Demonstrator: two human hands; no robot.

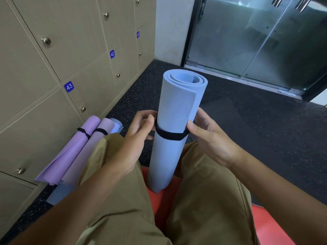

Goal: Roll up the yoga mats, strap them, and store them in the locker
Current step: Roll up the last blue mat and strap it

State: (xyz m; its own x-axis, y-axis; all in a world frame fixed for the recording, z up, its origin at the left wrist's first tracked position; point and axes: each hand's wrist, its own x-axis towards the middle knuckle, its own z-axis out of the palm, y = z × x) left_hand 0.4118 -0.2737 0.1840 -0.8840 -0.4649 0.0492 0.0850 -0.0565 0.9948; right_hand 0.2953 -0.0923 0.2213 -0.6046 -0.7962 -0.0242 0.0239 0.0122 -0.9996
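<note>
Rolled blue yoga mat (pixel 174 131) upright between knees; left hand (pixel 136 138) pinches black strap (pixel 170 135) at its left side, right hand (pixel 208 137) grips strap's right side.

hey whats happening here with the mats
A seated person holds a rolled blue mat upright between their knees. Both hands, left and right, are at the black strap around its middle. Two strapped purple mats lie on the floor by the closed lockers, with another blue roll beside them.
</note>
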